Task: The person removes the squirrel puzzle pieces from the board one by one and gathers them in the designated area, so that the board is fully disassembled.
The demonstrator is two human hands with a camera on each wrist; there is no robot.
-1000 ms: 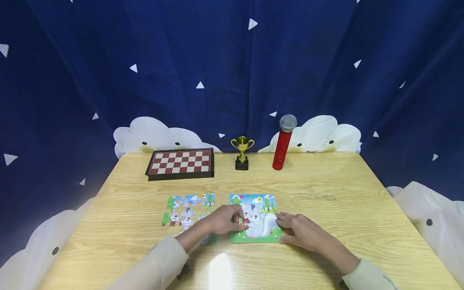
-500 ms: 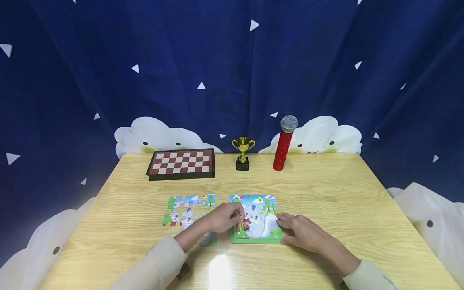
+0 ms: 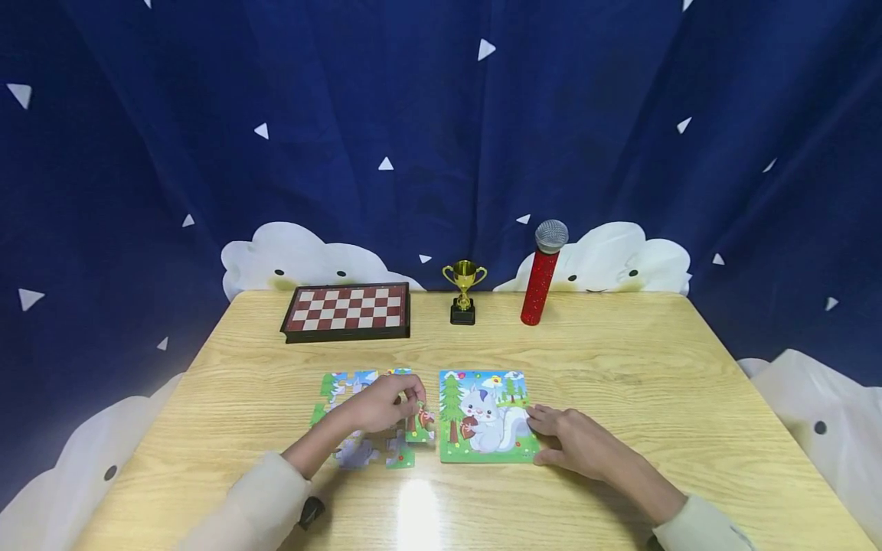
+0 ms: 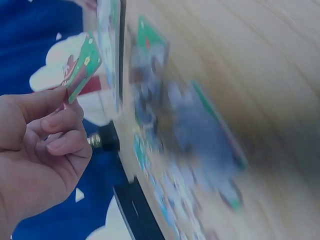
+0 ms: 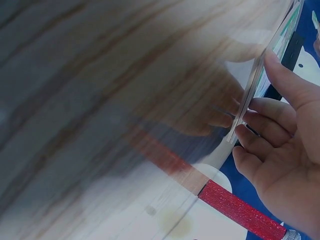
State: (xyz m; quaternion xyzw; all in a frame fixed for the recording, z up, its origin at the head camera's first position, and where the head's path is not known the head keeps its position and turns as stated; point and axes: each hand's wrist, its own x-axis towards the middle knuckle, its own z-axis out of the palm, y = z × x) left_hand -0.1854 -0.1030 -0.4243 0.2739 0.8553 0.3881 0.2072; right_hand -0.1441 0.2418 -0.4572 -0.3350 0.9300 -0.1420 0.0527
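Note:
My left hand [image 3: 381, 403] pinches a jigsaw piece [image 3: 419, 430] between thumb and fingers. The piece, green with part of a brown acorn, is held tilted up in the left wrist view, clear of the table. Below and around that hand lie several loose jigsaw pieces [image 3: 356, 454], partly covered by it. To their right is a flat puzzle board [image 3: 484, 428] printed with a grey-white squirrel, an acorn and trees. My right hand [image 3: 579, 444] rests at the board's right edge, its fingers nearly straight, with thumb and fingertips at the rim in the right wrist view.
A checkered game board [image 3: 347, 308] in a black case lies at the back left of the wooden table [image 3: 620, 352]. A small gold trophy cup [image 3: 464, 287] and a red glittery microphone [image 3: 540, 283] stand along the back, before a dark blue curtain [image 3: 441, 115].
My left hand has lifted the piece from the puzzle board's left side and carried it left, over the loose pieces. The printed tree and acorn now show there. My right hand stays put.

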